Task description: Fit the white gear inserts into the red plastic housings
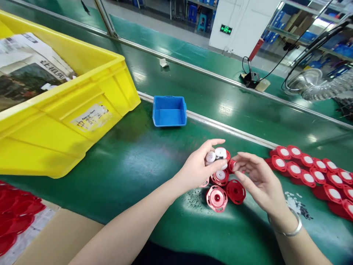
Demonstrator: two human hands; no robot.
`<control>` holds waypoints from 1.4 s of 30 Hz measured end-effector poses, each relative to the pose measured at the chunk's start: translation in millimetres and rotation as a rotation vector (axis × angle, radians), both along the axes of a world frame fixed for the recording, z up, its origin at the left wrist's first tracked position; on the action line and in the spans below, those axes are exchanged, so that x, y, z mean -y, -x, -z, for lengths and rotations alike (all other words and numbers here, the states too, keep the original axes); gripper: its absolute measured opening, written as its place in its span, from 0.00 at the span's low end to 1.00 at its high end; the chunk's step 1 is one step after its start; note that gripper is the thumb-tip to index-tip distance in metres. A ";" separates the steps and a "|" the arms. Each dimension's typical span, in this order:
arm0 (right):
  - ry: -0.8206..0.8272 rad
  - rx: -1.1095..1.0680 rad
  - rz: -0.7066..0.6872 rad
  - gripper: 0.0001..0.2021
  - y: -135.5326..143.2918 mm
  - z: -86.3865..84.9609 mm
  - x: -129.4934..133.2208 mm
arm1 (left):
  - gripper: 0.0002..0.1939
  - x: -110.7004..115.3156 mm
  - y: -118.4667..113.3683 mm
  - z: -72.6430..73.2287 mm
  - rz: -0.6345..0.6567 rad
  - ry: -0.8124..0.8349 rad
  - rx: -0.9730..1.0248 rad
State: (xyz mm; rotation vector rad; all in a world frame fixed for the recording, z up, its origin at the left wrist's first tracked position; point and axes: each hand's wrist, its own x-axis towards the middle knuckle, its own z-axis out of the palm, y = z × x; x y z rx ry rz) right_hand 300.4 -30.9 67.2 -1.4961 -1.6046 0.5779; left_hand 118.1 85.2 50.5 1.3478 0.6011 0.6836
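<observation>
My left hand [194,167] is closed around a few small white toothed gears [211,157], palm turned inward. Between the fingertips of my right hand [259,180] is a small red round part [232,165], partly hidden by the fingers. Under and in front of both hands stand several red round housings. One red housing [217,198] lies open-side up with a hole at its centre, and a darker red housing [236,191] sits beside it. Another housing with a white gear [220,176] inside is partly covered by my left hand.
Rows of red housings with white discs [295,169] stand at right, near small white and black pieces [296,202]. A blue bin [169,112] stands beyond my hands. A large yellow crate [110,88] is at left, above red parts [16,213] in a cardboard box [60,235].
</observation>
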 end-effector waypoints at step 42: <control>0.117 0.358 -0.070 0.11 -12.0 8.1 49.9 | 0.15 -2.3 -6.0 0.6 -0.068 0.302 0.066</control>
